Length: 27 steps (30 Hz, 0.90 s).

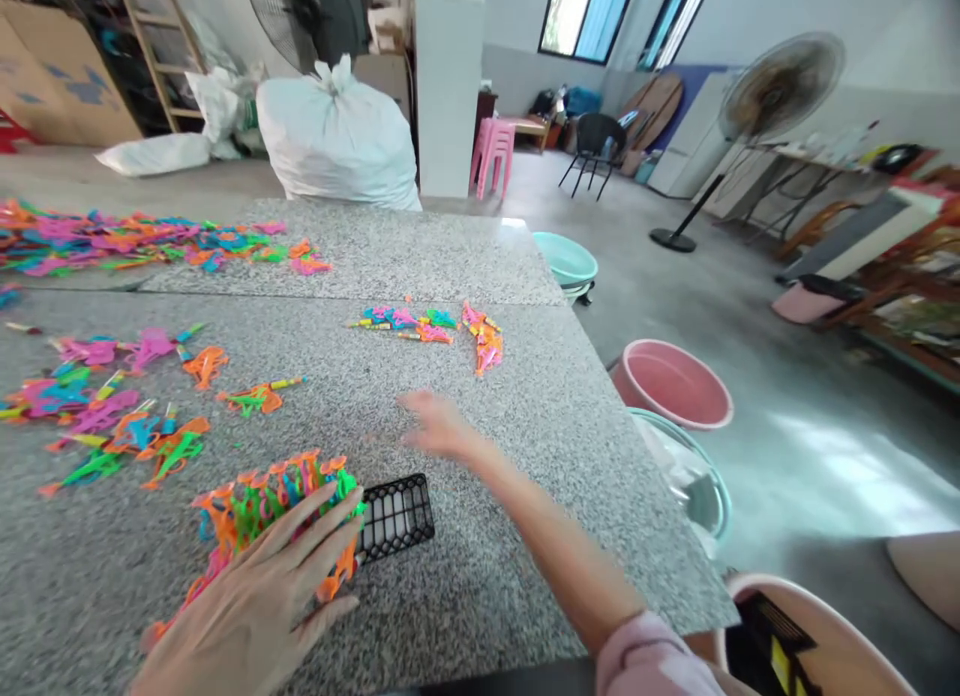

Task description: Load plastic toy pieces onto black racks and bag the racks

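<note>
The left hand point(274, 571) lies palm down on a packed row of coloured plastic pieces point(259, 501), with its fingers extended and the thumb apart; it covers them rather than curling round them. The row meets the black mesh basket point(429, 506) on the worktop point(540, 446), whose right part shows bare. How far the pieces sit inside it, I cannot tell. The right hand point(435, 424) is blurred, its fingers loosely apart over the worktop, and I see nothing in it. Nearest to it lies an orange and pink cluster point(484, 338), just beside a mixed group point(412, 322).

In my judgement, the left hand should press only lightly and evenly, so that the row does not fan out or tip the light basket. It is better to take a cluster whole, with its ends aligned.

Small printed bands show on some pieces, but no writing or brand is readable.
</note>
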Available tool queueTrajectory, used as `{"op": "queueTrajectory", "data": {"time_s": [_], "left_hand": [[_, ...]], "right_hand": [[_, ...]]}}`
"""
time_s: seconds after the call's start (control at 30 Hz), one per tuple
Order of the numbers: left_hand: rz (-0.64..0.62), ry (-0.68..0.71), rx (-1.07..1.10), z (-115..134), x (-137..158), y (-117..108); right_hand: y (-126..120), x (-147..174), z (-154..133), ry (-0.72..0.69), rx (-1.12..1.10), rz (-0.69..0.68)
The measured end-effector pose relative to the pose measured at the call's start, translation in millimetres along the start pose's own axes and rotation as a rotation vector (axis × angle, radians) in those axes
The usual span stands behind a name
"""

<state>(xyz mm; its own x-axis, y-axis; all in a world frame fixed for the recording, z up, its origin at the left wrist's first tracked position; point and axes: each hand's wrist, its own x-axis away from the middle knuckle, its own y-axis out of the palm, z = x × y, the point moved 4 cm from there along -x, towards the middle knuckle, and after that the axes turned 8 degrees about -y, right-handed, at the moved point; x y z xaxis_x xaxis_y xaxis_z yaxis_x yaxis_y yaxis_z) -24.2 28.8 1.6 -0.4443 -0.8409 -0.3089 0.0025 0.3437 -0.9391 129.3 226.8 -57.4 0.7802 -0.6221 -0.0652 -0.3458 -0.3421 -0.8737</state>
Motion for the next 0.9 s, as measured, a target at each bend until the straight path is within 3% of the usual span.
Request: {"op": "queueTrajectory", "data": {"time_s": [0.07,0.13,0.23,0.33,0.47,0.6,0.73,0.8,0.9], "left_hand": [[-0.017,-0.006,0.025,-1,0,0],[-0.016,-0.025,0.074,-3,2,3],[-0.017,-0.044,0.139,-7,7,7],[-0.056,-0.028,0.173,-9,8,6],[-0.071,-0.019,0.158,-7,5,-2],[-0.079,-0.039,0.13,-2,3,-4],[-0.163,-0.097,0.185,2,2,-4],[-0.202,-0.141,0.218,2,1,-5],[-0.238,-0.149,0.234,2,1,-6]], "right_hand": [[-35,11,49,0.34,0.251,0.169],[-42,24,69,0.47,0.395,0.078],[-19,40,56,0.406,0.447,-0.079],[-10,44,40,0.312,0.511,-0.09],[-51,18,78,0.337,0.665,0.016],[-72,-21,120,0.136,0.733,-0.171],[-74,-30,129,0.017,0.718,-0.313],[-77,-16,127,0.007,0.673,-0.276],[-74,26,112,0.134,0.431,-0.024]]}}
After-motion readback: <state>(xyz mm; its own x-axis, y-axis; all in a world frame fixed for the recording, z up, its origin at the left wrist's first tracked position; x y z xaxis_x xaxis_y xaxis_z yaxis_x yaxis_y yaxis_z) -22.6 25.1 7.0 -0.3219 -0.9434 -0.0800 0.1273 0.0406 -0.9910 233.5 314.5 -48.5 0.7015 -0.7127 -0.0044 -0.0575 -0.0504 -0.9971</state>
